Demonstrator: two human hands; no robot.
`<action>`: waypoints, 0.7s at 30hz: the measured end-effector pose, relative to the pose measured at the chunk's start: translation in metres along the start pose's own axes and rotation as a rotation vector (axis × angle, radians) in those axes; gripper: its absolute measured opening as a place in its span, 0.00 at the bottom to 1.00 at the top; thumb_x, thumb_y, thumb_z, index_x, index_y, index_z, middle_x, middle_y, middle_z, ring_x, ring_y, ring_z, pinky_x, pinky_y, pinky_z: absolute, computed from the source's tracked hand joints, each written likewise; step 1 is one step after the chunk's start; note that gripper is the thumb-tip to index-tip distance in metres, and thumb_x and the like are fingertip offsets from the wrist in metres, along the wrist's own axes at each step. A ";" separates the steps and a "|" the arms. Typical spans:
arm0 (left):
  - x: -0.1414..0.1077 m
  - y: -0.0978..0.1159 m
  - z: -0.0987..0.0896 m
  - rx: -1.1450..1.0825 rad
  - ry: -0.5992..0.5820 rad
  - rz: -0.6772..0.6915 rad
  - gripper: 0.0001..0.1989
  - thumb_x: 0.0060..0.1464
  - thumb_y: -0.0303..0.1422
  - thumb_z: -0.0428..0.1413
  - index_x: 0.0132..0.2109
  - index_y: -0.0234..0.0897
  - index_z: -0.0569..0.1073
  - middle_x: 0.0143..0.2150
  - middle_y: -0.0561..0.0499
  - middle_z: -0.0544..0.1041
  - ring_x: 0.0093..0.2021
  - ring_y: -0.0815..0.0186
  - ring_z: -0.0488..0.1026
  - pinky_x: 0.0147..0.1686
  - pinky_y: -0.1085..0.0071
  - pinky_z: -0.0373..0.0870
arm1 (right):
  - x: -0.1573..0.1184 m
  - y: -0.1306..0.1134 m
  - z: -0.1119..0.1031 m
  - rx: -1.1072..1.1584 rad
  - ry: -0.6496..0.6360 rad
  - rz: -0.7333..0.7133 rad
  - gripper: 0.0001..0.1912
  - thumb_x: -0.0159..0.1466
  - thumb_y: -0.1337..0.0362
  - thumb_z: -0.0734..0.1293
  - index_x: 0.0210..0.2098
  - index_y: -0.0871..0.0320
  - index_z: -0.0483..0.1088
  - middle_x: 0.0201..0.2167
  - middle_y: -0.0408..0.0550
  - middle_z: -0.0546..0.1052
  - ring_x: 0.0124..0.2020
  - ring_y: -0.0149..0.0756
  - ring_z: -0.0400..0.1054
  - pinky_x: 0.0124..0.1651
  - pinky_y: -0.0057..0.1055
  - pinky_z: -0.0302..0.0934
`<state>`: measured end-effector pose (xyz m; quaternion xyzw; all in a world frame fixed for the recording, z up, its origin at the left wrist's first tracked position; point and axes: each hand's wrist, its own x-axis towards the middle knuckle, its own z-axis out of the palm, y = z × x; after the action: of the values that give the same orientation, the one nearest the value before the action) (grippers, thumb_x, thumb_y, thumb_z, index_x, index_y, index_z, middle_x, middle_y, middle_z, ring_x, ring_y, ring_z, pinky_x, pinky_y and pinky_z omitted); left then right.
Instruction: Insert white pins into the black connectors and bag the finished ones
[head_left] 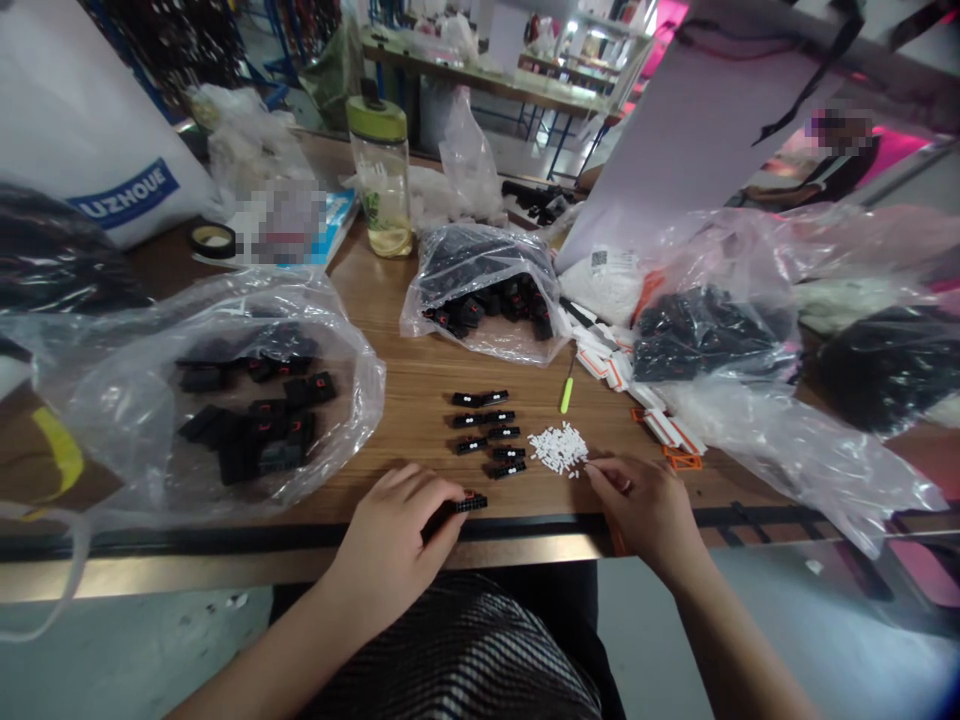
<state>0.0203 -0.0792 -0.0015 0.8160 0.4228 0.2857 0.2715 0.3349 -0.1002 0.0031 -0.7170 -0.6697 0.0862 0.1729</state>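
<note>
My left hand (401, 525) is closed on a black connector (471, 503) near the table's front edge. Beside the right edge of a pile of small white pieces (559, 448), my right hand (637, 500) has its thumb and index finger pinched together; anything between the fingertips is too small to make out. Several black connectors (505, 432) with white dots lie in two rough columns left of the pile. A green-handled tool (566, 394) rests just behind the white pieces.
Clear bags of black parts lie at the left (360, 385), back centre (484, 250) and right (712, 330). A bottle (381, 180) and black tape roll (213, 240) stand behind. White-and-orange pieces (667, 428) lie right of the tool. Another person (840, 165) is at the far right.
</note>
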 end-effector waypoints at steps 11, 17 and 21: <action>-0.001 0.001 -0.001 -0.017 -0.066 0.022 0.03 0.61 0.28 0.57 0.42 0.41 0.73 0.39 0.53 0.78 0.41 0.59 0.72 0.45 0.57 0.65 | -0.025 -0.094 0.005 0.419 -0.145 -0.215 0.07 0.67 0.63 0.65 0.33 0.54 0.73 0.28 0.41 0.75 0.32 0.34 0.68 0.40 0.35 0.59; 0.000 0.000 0.000 -0.035 -0.062 0.034 0.03 0.61 0.28 0.57 0.42 0.40 0.73 0.38 0.53 0.78 0.40 0.60 0.71 0.43 0.59 0.63 | -0.022 -0.114 0.024 0.411 -0.170 -0.290 0.06 0.68 0.66 0.64 0.33 0.55 0.71 0.29 0.40 0.73 0.34 0.34 0.66 0.44 0.37 0.55; 0.000 0.000 -0.001 -0.045 -0.061 0.037 0.03 0.61 0.28 0.57 0.42 0.40 0.73 0.38 0.53 0.78 0.40 0.60 0.71 0.43 0.60 0.63 | -0.020 -0.115 0.026 0.372 -0.139 -0.308 0.06 0.68 0.68 0.64 0.34 0.55 0.71 0.29 0.41 0.73 0.34 0.34 0.66 0.44 0.37 0.54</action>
<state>0.0195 -0.0787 -0.0007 0.8257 0.3926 0.2753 0.2971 0.2170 -0.1114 0.0185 -0.5549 -0.7538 0.2298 0.2666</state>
